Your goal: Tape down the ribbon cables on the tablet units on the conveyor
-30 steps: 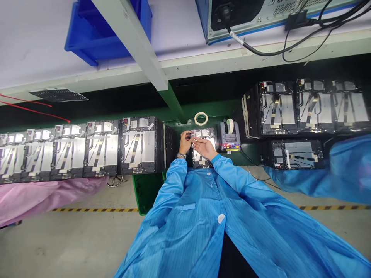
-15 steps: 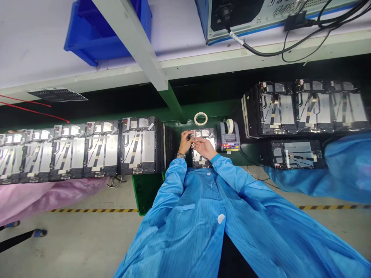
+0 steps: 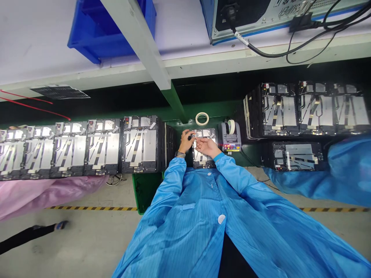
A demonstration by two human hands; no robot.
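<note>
A device frame [image 3: 205, 163] with silver plates and black edges lies flat in front of me. My left hand [image 3: 186, 141] is at its upper left edge, fingers curled round something small and dark that I cannot make out. Palm up, my right hand [image 3: 207, 147] lies over the middle of the frame, thumb and forefinger pinched close to the left fingertips. Whatever is in that pinch is too small to name. A tape dispenser [image 3: 230, 139] with a roll of pale tape stands just right of the frame. Behind it lies a loose tape roll [image 3: 202, 119].
Stacked device frames [image 3: 140, 146] line the bench at left; more stacks [image 3: 279, 110] stand at right. Above are a shelf edge [image 3: 232, 65], a slanting post [image 3: 145, 46], a blue bin [image 3: 116, 42] and cables [image 3: 269, 54]. Co-workers' sleeves show at both sides.
My right hand has drawn slightly right, and my left stays at the frame's edge. The whole view has shifted a little. At lower left, a passing person's foot has moved right.
</note>
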